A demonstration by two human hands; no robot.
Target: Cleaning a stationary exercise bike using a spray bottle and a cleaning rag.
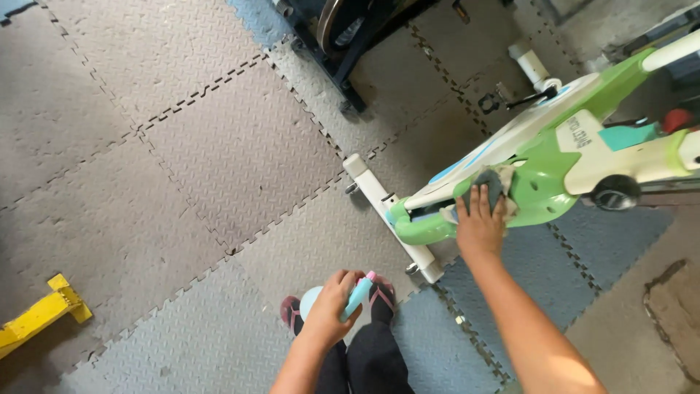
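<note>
On the green frame of the exercise bike [554, 182], the right hand [479, 225] pressed a grey cloth [487, 186] flat under spread fingers. Lower, over the foam floor mats [182, 146], the left hand [332, 306] gripped a pale blue spray bottle [357, 295] near the person's feet.
</note>
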